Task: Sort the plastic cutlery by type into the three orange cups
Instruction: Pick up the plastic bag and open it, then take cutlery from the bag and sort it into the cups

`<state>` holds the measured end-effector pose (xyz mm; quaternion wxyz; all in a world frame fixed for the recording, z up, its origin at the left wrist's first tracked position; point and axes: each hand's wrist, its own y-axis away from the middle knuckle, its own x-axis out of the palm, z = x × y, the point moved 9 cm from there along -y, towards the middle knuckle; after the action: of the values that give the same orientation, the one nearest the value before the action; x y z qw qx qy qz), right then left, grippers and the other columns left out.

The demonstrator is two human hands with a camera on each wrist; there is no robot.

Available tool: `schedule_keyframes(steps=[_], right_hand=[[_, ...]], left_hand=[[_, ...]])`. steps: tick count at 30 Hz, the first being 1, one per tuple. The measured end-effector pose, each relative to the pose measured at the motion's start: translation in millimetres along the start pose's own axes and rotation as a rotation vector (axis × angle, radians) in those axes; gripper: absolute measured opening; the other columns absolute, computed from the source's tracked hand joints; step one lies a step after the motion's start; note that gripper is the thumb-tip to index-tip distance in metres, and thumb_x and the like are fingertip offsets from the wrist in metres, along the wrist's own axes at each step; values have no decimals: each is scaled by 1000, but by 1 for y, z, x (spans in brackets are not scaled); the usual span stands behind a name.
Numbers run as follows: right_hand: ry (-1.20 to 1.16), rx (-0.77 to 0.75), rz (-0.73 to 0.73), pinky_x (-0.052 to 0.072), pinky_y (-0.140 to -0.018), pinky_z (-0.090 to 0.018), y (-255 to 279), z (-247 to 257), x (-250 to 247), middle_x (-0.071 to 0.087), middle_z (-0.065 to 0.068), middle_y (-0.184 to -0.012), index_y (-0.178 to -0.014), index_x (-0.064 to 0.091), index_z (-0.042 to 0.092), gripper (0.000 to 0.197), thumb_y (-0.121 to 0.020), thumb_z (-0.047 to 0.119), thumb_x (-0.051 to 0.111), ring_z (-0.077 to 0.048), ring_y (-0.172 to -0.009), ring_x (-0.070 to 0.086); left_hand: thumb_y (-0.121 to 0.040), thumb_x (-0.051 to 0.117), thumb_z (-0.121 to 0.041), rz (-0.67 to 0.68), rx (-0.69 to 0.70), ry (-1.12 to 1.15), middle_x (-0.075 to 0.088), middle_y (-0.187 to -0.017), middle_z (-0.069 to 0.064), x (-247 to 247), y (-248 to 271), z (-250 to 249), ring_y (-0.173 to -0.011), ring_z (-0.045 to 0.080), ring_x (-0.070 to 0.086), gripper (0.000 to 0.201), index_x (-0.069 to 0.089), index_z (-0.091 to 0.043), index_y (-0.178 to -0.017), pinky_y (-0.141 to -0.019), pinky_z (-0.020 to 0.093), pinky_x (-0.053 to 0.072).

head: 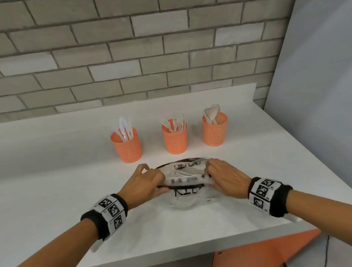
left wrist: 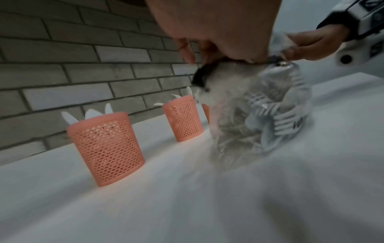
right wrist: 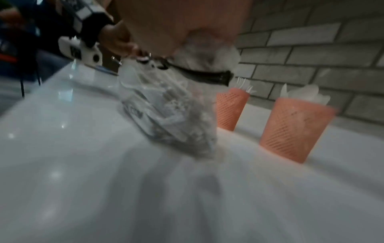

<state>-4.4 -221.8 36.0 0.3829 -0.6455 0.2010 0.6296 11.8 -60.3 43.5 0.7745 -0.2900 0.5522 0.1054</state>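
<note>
Three orange mesh cups stand in a row on the white counter. The left cup (head: 126, 145) holds knives, the middle cup (head: 175, 138) holds forks, the right cup (head: 215, 130) holds spoons. In front of them sits a clear plastic bag (head: 183, 181) with a dark zip rim and white cutlery inside (left wrist: 276, 118). My left hand (head: 147, 180) pinches the bag's rim at its left end, and my right hand (head: 219, 173) pinches it at the right end. The mouth of the bag is spread apart between them. The bag (right wrist: 172, 111) rests on the counter.
A grey brick wall (head: 120, 52) rises behind the counter (head: 45, 167). A pale panel (head: 326, 75) stands to the right. The counter's front edge (head: 182, 255) lies near my forearms, with orange cabinet fronts below.
</note>
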Motion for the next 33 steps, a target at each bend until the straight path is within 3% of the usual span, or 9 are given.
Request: schedule_keyframes(steps=[3,7,9,12,14,18,24,29,33], right_hand=[[-104,56,196,35,-81,-30,12,11,24,53,-6,-94,-94,48,12,60,-90,63,15,-21,-82,46],[-86,83,220,40,-75,-34,-6,15,13,59,-10,-87,-86,59,8,64,-93,49,11,-26,-77,53],[-69,83,218,40,-72,-35,-18,13,10,61,-11,-84,-82,61,7,52,-97,37,22,-27,-74,54],[-74,106,239,40,-68,-30,-18,10,19,65,-12,-79,-79,58,6,35,-92,33,40,-27,-69,56],[-51,130,212,42,-73,-30,-17,7,20,65,-11,-84,-90,59,6,42,-87,45,42,-26,-76,57],[-8,206,99,46,-95,-34,-21,-7,8,64,-14,-116,-128,51,4,73,-78,56,39,-28,-105,61],[165,274,196,54,-73,-22,-5,-6,27,71,0,-93,-110,67,8,63,-78,53,37,-13,-80,69],[80,338,201,42,-101,-33,-7,3,38,54,-16,-129,-133,44,-4,70,-78,38,53,-30,-115,56],[94,401,157,55,-77,-31,-29,-6,16,69,-12,-92,-101,64,-1,89,-31,49,87,-26,-81,69]], left_hand=[[-100,19,-47,34,-35,185,61,-68,-9,5,20,-5,-56,11,57,50,55,-22,-76,-72,21,43],[-86,43,-40,106,-206,297,60,-82,-2,-3,2,3,-54,14,59,30,63,-22,-75,-41,17,31],[-72,59,-35,221,-183,175,55,-104,4,5,-10,-3,-83,22,61,19,68,-24,-85,-54,23,39],[-72,67,-45,654,-422,177,14,-150,9,36,5,9,-135,32,24,70,41,-29,-134,-103,46,31],[-73,68,-47,781,-491,211,3,-156,5,42,11,12,-139,30,23,92,16,-29,-147,-111,54,21],[-76,68,-40,725,-527,268,9,-158,-3,33,5,24,-131,24,42,100,2,-27,-149,-113,58,15],[-79,64,-37,605,-584,268,5,-158,1,38,15,18,-122,25,50,92,6,-25,-150,-102,47,40],[-81,67,-22,652,-654,437,6,-156,7,48,20,2,-118,33,52,96,1,-19,-150,-95,39,47],[-80,61,-1,468,-676,375,10,-154,10,21,-7,13,-113,36,55,86,10,-11,-149,-92,41,49]])
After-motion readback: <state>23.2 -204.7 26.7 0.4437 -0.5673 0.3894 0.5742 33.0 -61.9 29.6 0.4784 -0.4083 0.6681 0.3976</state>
